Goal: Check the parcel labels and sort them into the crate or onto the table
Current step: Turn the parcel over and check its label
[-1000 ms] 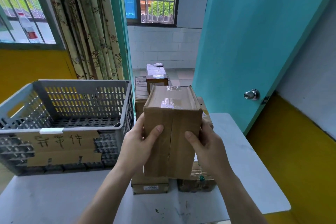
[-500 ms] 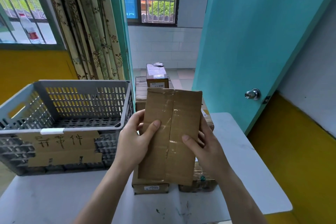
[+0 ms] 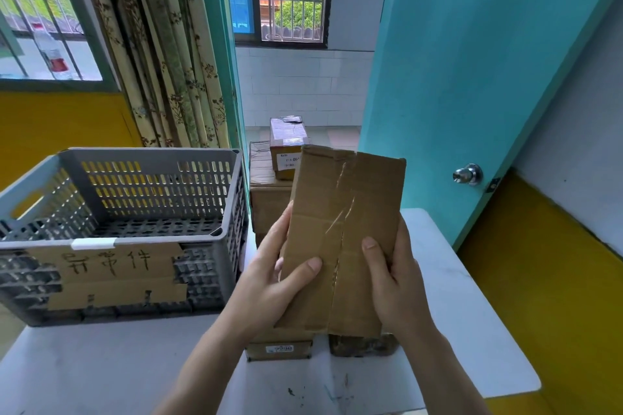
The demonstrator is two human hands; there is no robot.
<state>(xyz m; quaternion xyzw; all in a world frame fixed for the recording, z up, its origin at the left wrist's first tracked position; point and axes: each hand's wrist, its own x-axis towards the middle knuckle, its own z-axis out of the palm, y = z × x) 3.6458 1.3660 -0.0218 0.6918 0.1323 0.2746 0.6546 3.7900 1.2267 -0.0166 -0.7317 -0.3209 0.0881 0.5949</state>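
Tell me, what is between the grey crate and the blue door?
In the head view, a stack of cardboard boxes sits between the grey crate and the blue door.

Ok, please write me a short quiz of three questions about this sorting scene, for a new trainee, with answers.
1. True or false: the grey crate already holds a parcel.
2. The held parcel is gripped by: A) left hand only, B) right hand only, C) both hands.
3. Is a printed label visible on the face turned to the camera?

Key:
1. False; no parcel shows inside.
2. C; left hand and right hand.
3. No, only tape and cardboard.
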